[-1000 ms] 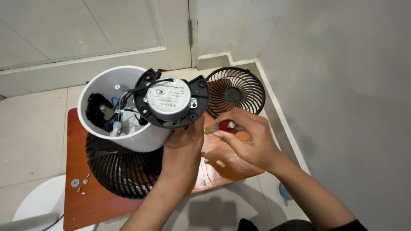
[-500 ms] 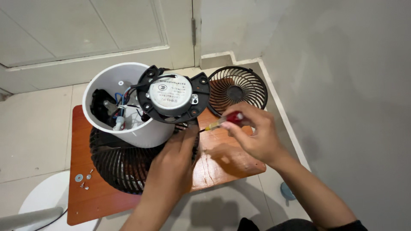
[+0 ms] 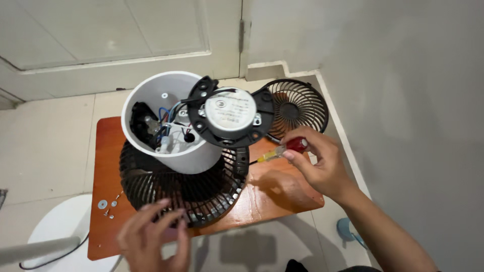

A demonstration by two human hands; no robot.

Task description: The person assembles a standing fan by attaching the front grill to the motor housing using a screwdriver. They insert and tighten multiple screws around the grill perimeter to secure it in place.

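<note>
A white fan housing (image 3: 174, 153) stands open-end up on a black grille (image 3: 186, 189), coloured wires showing inside. A round silver motor on a black bracket (image 3: 230, 115) leans on the housing's right rim. My right hand (image 3: 315, 161) grips a red-handled screwdriver (image 3: 282, 149) whose tip points left, just below and right of the bracket. My left hand (image 3: 151, 236) hovers low at the front, fingers spread, holding nothing, near the grille's front edge.
Everything rests on a small reddish wooden board (image 3: 282, 194) on a tiled floor. A second black grille (image 3: 297, 107) leans at the back right by the wall. Loose screws and a washer (image 3: 107, 206) lie at the board's left. A white round base (image 3: 55, 226) sits front left.
My left hand has let go of the motor bracket and dropped back toward me, now empty. The view has shifted, so the fan sits further right. The right hand still holds the screwdriver.
</note>
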